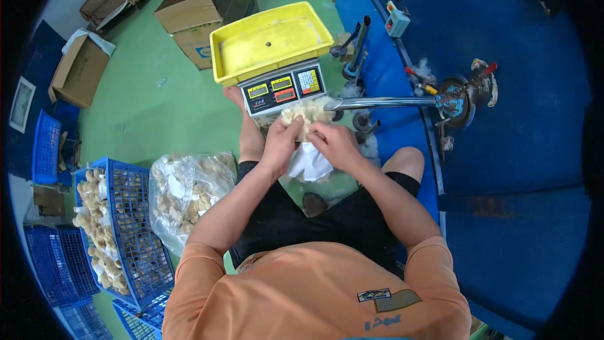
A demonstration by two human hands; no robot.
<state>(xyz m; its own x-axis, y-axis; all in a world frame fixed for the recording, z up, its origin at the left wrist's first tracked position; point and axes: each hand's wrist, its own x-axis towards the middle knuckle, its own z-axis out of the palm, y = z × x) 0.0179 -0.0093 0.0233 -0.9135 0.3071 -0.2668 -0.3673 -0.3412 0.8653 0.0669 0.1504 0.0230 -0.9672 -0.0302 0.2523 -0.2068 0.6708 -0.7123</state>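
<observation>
In front of my lap, both hands grip a cream plush toy piece [305, 112] with a white fabric part [309, 162] hanging below it. My left hand [283, 141] is closed on its left side, thumb toward the middle. My right hand [336, 145] pinches it on the right. The plush lies against the open tip of a shiny metal pipe [390, 102], which sticks out leftward from a blue machine [503, 145]. Whether the tip enters the plush is hidden. Just beyond my hands stands a digital scale [281, 88] carrying a yellow tray [270, 41].
To my left are a clear bag [189, 192] of plush pieces and a blue crate [135, 220] filled with more. Cardboard boxes [195, 25] stand on the green floor [151, 119]. White fluff [370, 148] clings near the machine. A switch box [396, 23] is mounted on it.
</observation>
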